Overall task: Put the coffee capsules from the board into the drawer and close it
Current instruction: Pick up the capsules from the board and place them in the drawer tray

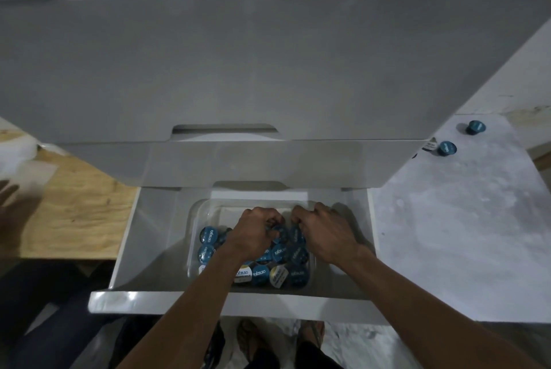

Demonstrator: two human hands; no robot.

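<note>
Arms reach into the open white drawer (125,237), where the left hand (253,233) and right hand (323,233) both clutch blue coffee capsules (280,252) heaped in a clear tray (195,213), while two capsules (447,148) lie farther right on the pale surface (447,234).

Open white drawer (143,237) holding a clear tub (196,213) of blue capsules (208,236), pale board (447,234) at right bearing two loose capsules (446,148), wooden floor (74,204) at left.
</note>
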